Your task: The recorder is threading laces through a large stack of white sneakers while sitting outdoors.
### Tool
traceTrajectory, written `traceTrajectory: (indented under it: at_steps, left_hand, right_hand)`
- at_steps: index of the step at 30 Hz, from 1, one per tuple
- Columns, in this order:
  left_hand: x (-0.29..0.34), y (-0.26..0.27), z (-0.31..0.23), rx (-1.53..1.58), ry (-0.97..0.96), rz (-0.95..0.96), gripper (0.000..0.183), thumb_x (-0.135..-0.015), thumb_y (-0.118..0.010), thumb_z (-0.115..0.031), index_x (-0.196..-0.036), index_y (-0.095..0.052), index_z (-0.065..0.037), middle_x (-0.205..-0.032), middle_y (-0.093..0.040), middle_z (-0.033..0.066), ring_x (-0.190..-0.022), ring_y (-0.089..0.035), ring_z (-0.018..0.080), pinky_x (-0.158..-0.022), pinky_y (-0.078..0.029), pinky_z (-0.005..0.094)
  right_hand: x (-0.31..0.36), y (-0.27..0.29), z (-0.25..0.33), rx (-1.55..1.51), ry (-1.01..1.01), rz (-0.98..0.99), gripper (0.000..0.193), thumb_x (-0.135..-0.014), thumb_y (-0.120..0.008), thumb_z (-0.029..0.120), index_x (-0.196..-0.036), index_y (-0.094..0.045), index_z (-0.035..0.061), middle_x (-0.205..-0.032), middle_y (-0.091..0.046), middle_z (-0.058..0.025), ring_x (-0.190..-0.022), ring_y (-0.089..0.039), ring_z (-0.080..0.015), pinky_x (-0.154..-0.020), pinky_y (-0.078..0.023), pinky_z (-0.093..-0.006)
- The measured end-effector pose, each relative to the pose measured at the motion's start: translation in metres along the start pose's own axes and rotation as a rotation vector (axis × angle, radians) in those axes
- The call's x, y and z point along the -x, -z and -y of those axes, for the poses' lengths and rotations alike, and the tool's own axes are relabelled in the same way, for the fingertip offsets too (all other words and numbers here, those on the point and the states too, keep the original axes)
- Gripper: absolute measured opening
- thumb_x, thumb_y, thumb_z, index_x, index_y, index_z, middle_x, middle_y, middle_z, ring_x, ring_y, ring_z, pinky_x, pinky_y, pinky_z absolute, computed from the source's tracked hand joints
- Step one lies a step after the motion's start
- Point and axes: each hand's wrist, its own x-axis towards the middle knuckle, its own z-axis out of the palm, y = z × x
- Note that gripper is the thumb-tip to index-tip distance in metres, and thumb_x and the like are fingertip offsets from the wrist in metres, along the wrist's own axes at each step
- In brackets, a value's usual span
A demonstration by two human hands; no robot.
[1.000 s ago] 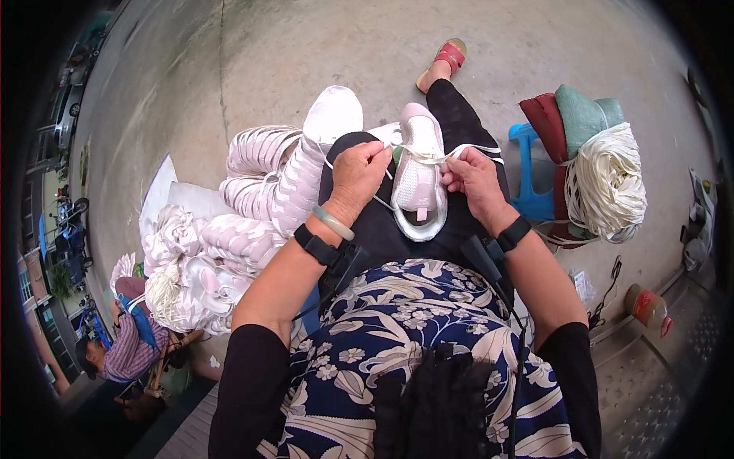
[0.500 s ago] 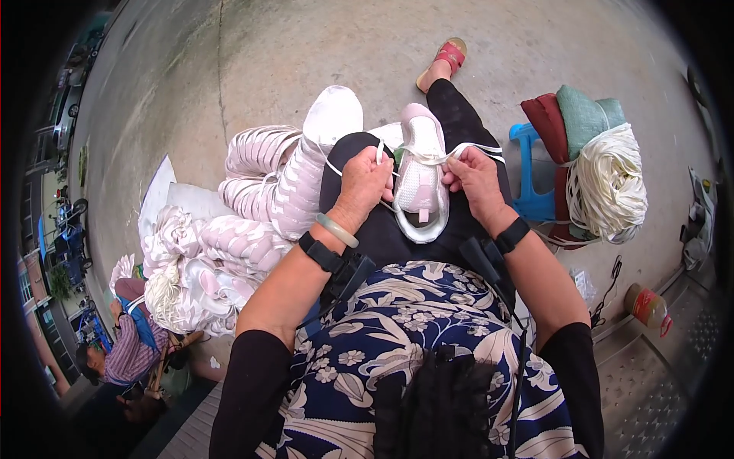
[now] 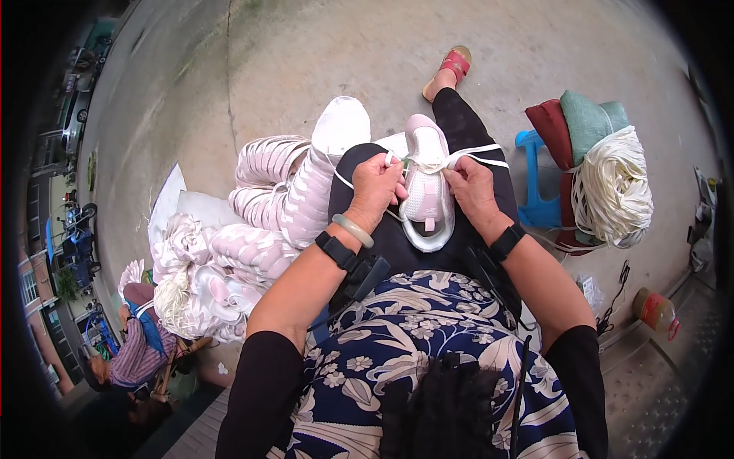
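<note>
A pale pink and white sneaker [image 3: 428,200] lies on my lap between my thighs, toe pointing away from me. White shoelace [image 3: 480,150] is threaded across its upper part, with loose ends trailing to both sides. At the shoe's left edge my left hand [image 3: 375,193] is closed, a bit of lace rising in a small loop above its fingers. My right hand [image 3: 474,190] pinches the lace at the shoe's right side, and a length of it runs off over my right thigh. The left fingertips are partly hidden.
Left of me are stacked pink and white shoe pieces [image 3: 298,195] and more shoes [image 3: 218,287]. A blue stool [image 3: 537,183] stands at right beside a hank of white laces [image 3: 618,187] and a green sack [image 3: 590,121]. A bottle [image 3: 656,312] lies lower right; another person [image 3: 141,344] sits lower left.
Both hands have come slightly closer to the shoe's lacing, and the lace above my left hand now bends over. The whole view has shifted a little.
</note>
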Motion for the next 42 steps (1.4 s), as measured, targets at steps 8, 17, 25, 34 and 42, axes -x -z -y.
traceTrajectory:
  at_steps: [8,17,25,34,42]
  left_hand:
    - [-0.014,-0.007,0.013,-0.209,-0.079,-0.087,0.008,-0.083,-0.053,-0.010,-0.078,-0.054,-0.004,-0.059,-0.052,0.0002,-0.040,-0.046,0.0057,-0.034,-0.033,0.0190]
    - [-0.029,-0.017,0.012,-0.733,-0.465,-0.158,0.019,-0.071,-0.061,-0.014,-0.064,-0.052,0.002,-0.063,-0.056,0.0201,-0.062,-0.056,0.0375,-0.056,-0.044,0.0405]
    - [0.007,-0.014,0.002,-0.870,-0.799,-0.078,0.051,-0.066,-0.071,-0.018,-0.105,-0.045,-0.002,-0.079,-0.057,0.0125,-0.068,-0.058,0.0268,-0.061,-0.046,0.0353]
    - [0.009,-0.010,0.009,-0.966,-0.543,-0.070,0.023,-0.069,-0.062,-0.012,-0.086,-0.049,-0.002,-0.069,-0.057,0.0141,-0.065,-0.058,0.0325,-0.059,-0.046,0.0394]
    - [0.012,-0.010,0.007,-0.895,-0.666,-0.129,0.019,-0.068,-0.056,-0.006,-0.087,-0.055,0.000,-0.067,-0.057,0.0153,-0.064,-0.058,0.0330,-0.057,-0.045,0.0398]
  right_hand:
    - [0.005,0.010,0.007,-0.206,-0.166,0.040,0.022,-0.077,-0.064,0.015,-0.072,-0.049,-0.0005,-0.059,-0.057,-0.0075,-0.049,-0.054,-0.0108,-0.046,-0.046,-0.0252]
    - [0.008,0.011,-0.001,0.005,-0.076,0.007,0.024,-0.074,-0.062,0.020,-0.067,-0.051,0.0001,-0.057,-0.055,-0.0109,-0.051,-0.055,-0.0200,-0.052,-0.044,-0.0322]
    - [0.023,0.020,0.034,0.101,0.222,-0.016,0.011,-0.073,-0.061,0.016,-0.073,-0.058,0.0050,-0.066,-0.057,-0.0094,-0.059,-0.057,-0.0238,-0.056,-0.044,-0.0329]
    - [0.015,-0.008,0.051,0.391,0.397,0.038,0.005,-0.073,-0.057,0.011,-0.077,-0.059,0.0075,-0.075,-0.055,-0.0089,-0.070,-0.058,-0.0281,-0.061,-0.046,-0.0373]
    - [0.017,-0.020,0.049,0.378,0.358,0.005,0.011,-0.075,-0.058,0.017,-0.082,-0.055,0.0082,-0.078,-0.055,-0.0095,-0.070,-0.058,-0.0299,-0.060,-0.046,-0.0387]
